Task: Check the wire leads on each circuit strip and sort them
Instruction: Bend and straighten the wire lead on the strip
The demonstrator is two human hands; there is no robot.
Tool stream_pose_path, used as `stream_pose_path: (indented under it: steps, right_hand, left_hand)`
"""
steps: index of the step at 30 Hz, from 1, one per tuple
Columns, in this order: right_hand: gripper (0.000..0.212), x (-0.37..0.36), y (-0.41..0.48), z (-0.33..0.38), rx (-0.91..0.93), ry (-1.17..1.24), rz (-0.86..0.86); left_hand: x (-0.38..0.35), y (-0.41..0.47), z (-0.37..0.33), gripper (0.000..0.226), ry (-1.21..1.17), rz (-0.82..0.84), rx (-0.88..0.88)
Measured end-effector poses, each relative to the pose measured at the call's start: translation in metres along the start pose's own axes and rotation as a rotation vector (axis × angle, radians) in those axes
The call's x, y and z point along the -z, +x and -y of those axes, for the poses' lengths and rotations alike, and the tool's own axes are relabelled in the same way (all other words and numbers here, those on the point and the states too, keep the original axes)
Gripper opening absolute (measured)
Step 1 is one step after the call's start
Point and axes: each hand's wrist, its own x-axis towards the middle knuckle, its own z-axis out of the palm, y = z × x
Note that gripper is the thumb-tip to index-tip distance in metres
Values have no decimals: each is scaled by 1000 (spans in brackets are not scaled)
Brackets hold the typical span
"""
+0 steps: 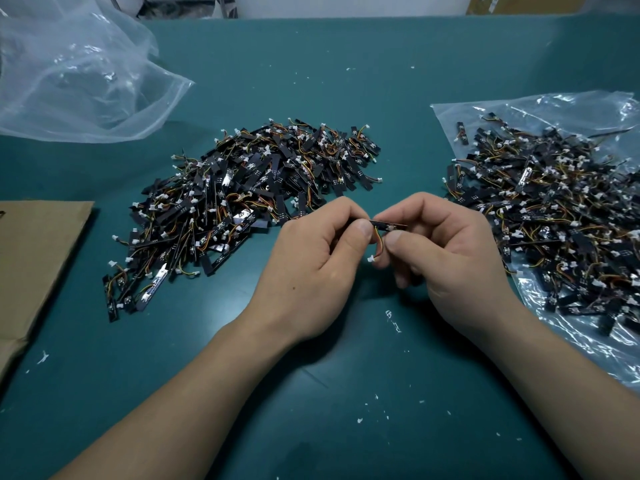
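Pinching one circuit strip [385, 224] between them, left hand [311, 261] and right hand [450, 261] hold it just above the desk [346, 81], each grip closed thumb-to-finger on an end. Fingertips hide most of the strip; its wire leads [379, 242] loop down to a white connector [370, 259]. One loose pile [242, 195] lies centre. Another, the right pile [554, 220], sits on a plastic bag [571, 105] and runs off frame. The crumpled bag [79, 81] upper left is too cloudy to see into.

place: electronics workshop | evidence: green bench mat [346, 81], heaped circuit strips [249, 188]
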Motion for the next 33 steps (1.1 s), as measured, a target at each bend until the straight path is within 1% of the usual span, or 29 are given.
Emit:
stream_pose_path:
  steps: [8,14,17,20,23,29,33]
  right_hand:
    - [17,-1,1,0,-35,-17,-34]
    - [17,-1,2,0,-53,-16,-47]
    - [21,0,2,-1,-50,-10,-44]
    - [24,-1,3,-2,-56,-27,-37]
    - [21,0,3,-3,-49,-22,-40]
    - [14,-1,2,-4,-51,-31,-14]
    - [14,0,2,-4,-42,-33,3]
  left_hand:
    - [0,0,0,22,18,28,-11]
    - [1,0,-3,19,-17,36,-9]
    - [1,-1,-3,18,-35,49,-9]
    - [1,0,-2,20,-3,30,-1]
    - [0,0,-2,20,14,2,17]
    - [1,1,-4,25,18,8,12]
    - [1,1,-3,20,6,7,11]
